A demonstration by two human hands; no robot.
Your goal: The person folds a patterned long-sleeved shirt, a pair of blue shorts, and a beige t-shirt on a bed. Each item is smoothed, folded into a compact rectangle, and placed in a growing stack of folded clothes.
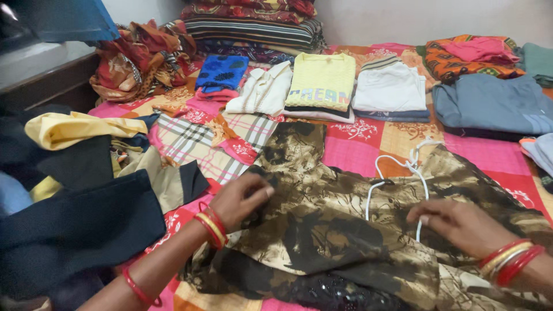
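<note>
Left hand (242, 198) pinching a fold of brown-and-black printed garment (322, 230); right hand (461, 224) gripping its white drawstring (403, 173), hands well apart. Garment spread flat on pink patchwork bedcover (357, 144), nearest the camera, part-folded at most by the look of it. Already folded & lined up at back: blue top (222, 72), cream shirt (262, 89), yellow tee (321, 80), white stack (389, 86). Apparently left to do: unfolded heap at left, incl. yellow cloth (75, 129) & dark cloth (75, 230).

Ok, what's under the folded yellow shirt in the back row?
Under the yellow shirt lies a folded dark garment, then a pale pink one; only their front edges show. The bedsheet carries the pile.
</note>
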